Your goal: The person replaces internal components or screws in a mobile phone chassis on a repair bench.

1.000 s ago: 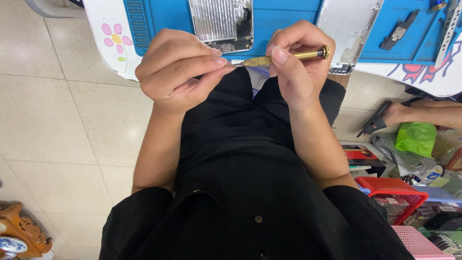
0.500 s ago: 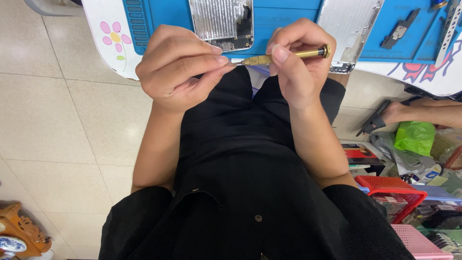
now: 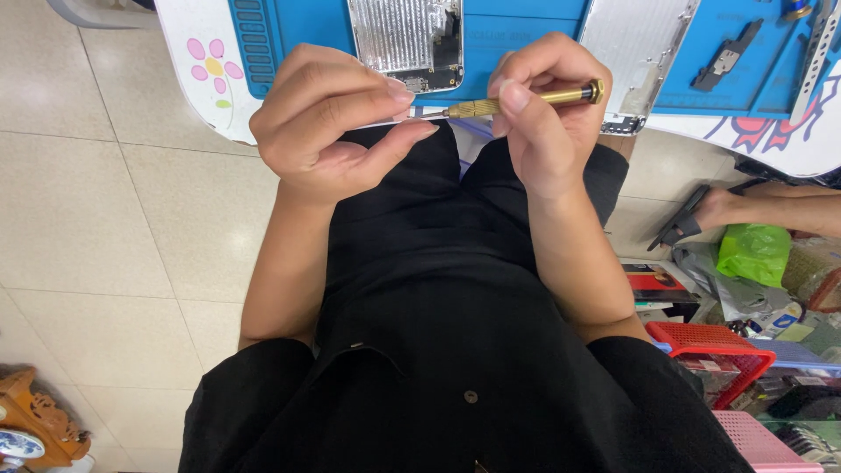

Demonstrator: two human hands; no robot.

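Observation:
My right hand [image 3: 543,114] grips a small brass-coloured screwdriver [image 3: 526,99] held level, its thin tip pointing left. My left hand [image 3: 328,118] has thumb and forefinger pinched together right at that tip; anything between those fingers is too small to see. Both hands hover over my lap in black clothes, just in front of a blue work mat [image 3: 508,35]. On the mat lie an opened phone body [image 3: 407,39] with a ribbed silver plate and a second silver phone shell [image 3: 635,52].
The mat rests on a white table with flower drawings [image 3: 206,79]. Small dark parts [image 3: 723,57] and a metal tool [image 3: 810,52] lie on the mat's right. Another person's foot in a sandal [image 3: 701,215], a green bag [image 3: 753,254], red and pink baskets [image 3: 723,350] crowd the floor right.

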